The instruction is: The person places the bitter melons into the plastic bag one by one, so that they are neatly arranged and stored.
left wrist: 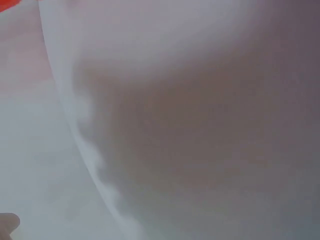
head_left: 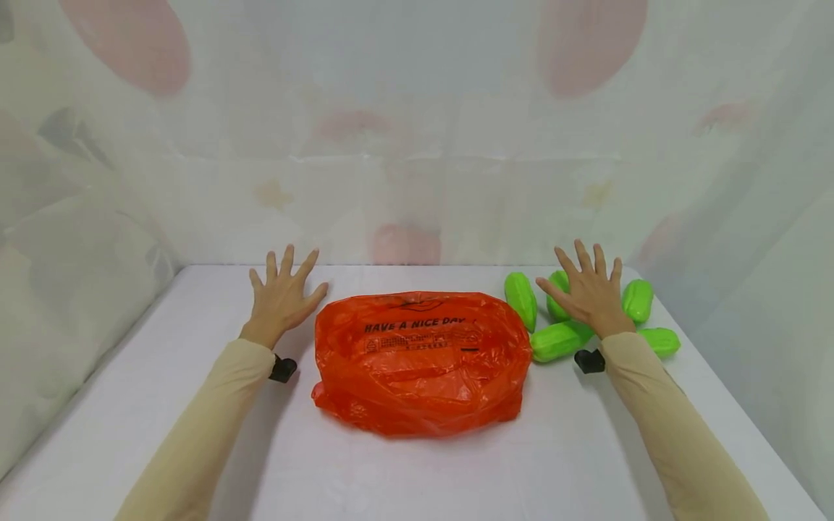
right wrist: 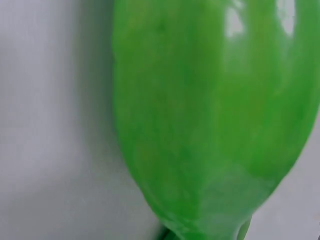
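Note:
A red-orange plastic bag (head_left: 423, 362) printed "HAVE A NICE DAY" lies on the white table in the head view, between both arms. To its left, my left hand (head_left: 280, 297) is held with fingers spread and nothing in it. My right hand (head_left: 593, 293), also spread and holding nothing, is over several glossy green ribbed vegetables. One green vegetable (head_left: 560, 340) lies partly beneath this hand, beside the bag; another one (head_left: 557, 297) is partly hidden behind the thumb. Up close, a green vegetable (right wrist: 210, 110) fills most of the right wrist view.
Other green vegetables lie nearby: one (head_left: 521, 300) by the bag's upper right corner, one (head_left: 637, 300) near the far right table corner, one (head_left: 661, 341) beyond the right wrist. A pale patterned curtain (head_left: 417, 195) stands behind the table (head_left: 130, 405).

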A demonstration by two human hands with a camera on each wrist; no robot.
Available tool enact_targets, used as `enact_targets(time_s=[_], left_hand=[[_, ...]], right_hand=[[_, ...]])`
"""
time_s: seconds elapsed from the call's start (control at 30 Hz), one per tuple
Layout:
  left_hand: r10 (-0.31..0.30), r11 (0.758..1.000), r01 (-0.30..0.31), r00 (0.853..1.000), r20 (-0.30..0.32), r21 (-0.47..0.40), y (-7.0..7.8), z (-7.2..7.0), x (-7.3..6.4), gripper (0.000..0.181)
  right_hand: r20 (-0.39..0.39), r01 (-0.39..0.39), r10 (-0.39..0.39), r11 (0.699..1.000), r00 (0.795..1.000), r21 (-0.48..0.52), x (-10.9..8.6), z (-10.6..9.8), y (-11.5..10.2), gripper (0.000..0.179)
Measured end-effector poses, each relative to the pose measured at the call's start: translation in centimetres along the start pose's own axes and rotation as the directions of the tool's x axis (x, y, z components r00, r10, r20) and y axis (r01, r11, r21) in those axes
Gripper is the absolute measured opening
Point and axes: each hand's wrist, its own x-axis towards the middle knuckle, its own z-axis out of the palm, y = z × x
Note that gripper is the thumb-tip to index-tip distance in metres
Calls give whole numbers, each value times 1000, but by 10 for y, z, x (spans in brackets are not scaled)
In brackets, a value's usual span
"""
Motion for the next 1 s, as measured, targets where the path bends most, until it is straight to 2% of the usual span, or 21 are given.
enact_targets(time_s=[0.33,0.83,1.0], left_hand=[[-9,999,10,1000,24,-31,9,0,-7,76],[2,995,-5,1000,-29,-98,12,-4,-21,74],[-15,989,13,1000,-9,-150,13,-8,-28,72]], right_hand=[[-12,7,-6,1000,1000,12,-9,-3,-3,84],[-31,29,-25,992,999,121,-27,-8,-13,79],[-38,54,-49,988,998,148,-33,-9,-18,78]])
